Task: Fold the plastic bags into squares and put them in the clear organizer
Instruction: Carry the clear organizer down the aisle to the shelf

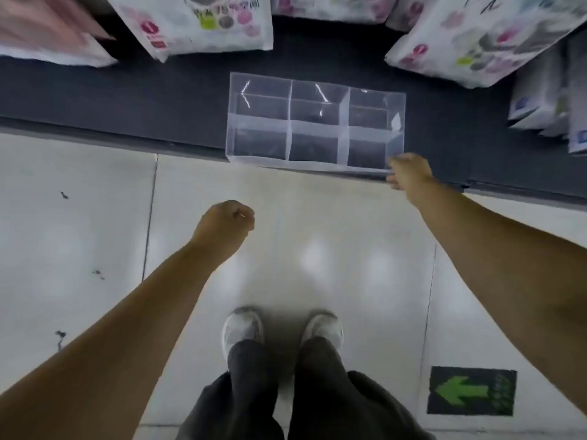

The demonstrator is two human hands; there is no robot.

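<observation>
Pack [203,23] lettering unreadable; green arrow sticker [471,390]; right hand [409,174] at clear organizer [317,130].

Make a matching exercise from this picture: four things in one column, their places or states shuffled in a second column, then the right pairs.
Things
1. clear organizer
2. left hand
3. right hand
4. green arrow sticker

Places or states
A. on the pale floor, at the lower right of the view
B. curled into a fist above the floor
C. standing on the dark surface
D. at the organizer's near right corner

Pairs: 1-C, 2-B, 3-D, 4-A
</observation>
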